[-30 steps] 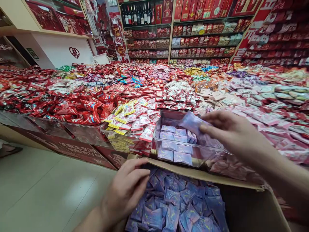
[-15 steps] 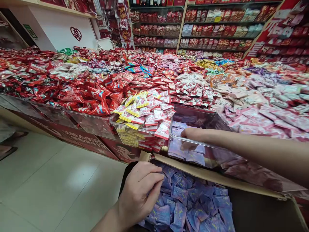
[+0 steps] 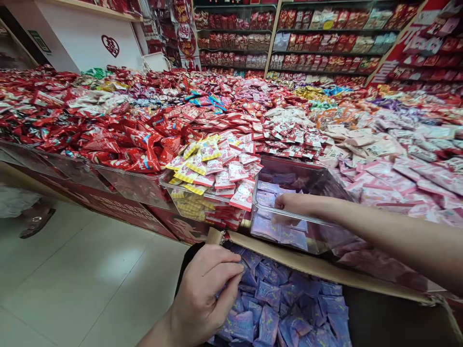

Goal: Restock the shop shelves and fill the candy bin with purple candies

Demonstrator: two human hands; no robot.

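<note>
A cardboard box (image 3: 318,267) full of small purple packets (image 3: 285,308) sits below the counter edge. My left hand (image 3: 206,294) is in the box, fingers curled and pinched on purple packets at its left side. My right hand (image 3: 294,205) reaches down into a clear plastic bin (image 3: 311,231) on the counter, where purple packets (image 3: 269,197) lie in rows. Its fingers are down among those packets and partly hidden behind the bin wall.
The counter is covered with piles of wrapped sweets: red ones (image 3: 119,140) at left, pink and yellow ones (image 3: 217,168) beside the bin, pale pink ones (image 3: 398,168) at right. Shelves of red boxes (image 3: 325,43) line the back. A person's sandalled foot (image 3: 34,219) stands on the floor at left.
My right hand carried a purple packet down into the clear bin and now rests among the rows. My left hand closed on packets in the box. The view tilted down slightly.
</note>
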